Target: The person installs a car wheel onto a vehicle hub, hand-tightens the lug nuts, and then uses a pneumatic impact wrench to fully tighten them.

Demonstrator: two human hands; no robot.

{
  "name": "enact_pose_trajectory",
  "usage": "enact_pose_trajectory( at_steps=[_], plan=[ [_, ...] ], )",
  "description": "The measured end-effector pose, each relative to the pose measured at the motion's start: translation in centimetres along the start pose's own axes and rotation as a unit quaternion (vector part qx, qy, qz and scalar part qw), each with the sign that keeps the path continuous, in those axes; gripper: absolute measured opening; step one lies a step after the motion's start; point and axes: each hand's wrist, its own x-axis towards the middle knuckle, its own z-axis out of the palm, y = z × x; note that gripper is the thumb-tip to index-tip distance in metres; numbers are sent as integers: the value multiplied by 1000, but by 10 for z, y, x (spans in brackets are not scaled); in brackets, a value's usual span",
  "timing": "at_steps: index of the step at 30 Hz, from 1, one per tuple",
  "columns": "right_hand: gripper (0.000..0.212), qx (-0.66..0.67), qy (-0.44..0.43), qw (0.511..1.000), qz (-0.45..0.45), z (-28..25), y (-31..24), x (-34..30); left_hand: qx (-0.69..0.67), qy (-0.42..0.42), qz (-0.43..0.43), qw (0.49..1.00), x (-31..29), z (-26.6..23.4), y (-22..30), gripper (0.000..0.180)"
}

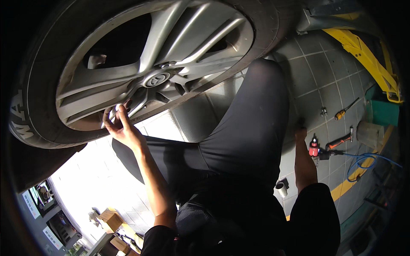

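A silver alloy wheel (pixel 106 77) in a black tyre (pixel 42 81) fills the upper left, its spokes meeting at a round centre cap (pixel 158 79). My left hand (pixel 126 128) is raised in front of the lower rim, palm toward me, fingers bent together. Something small and bright shows at its fingertips, too glaring to make out. My right hand (pixel 301 129) hangs low beside my right knee, over the floor tiles. Its fingers are lost in shadow, so what they hold, if anything, is hidden.
Right of my right arm lie a red air tool (pixel 314 147) with a blue hose (pixel 368 161), an orange-handled hammer (pixel 339 141), a yellow screwdriver (pixel 341 114) and small metal parts (pixel 323 112). A yellow lift arm (pixel 363 55) stands beyond. A metal cylinder (pixel 281 188) sits near my right elbow.
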Motion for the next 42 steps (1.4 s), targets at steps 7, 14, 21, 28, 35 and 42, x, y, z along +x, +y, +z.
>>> enact_pose_trajectory(
  at_steps=[7,14,21,28,35,42],
  plan=[
    [42,435,-34,888,-147,-193,-250,-155,18,-129,25,991,-30,3,11,40],
    [40,467,-415,727,-285,-191,-445,-301,-154,-406,-224,873,-31,62,38,51],
    [35,458,-267,776,-343,-141,-494,-328,-301,-362,-311,826,-23,68,27,39],
    [49,628,-601,493,-38,-136,-503,-325,-312,-346,-464,753,-5,66,36,43],
    [50,525,-415,726,-158,-138,-500,-341,-147,-330,-361,859,-8,71,39,40],
    [54,554,-486,669,-96,-155,-501,-343,-247,-368,-352,824,-7,68,31,37]
  ],
)
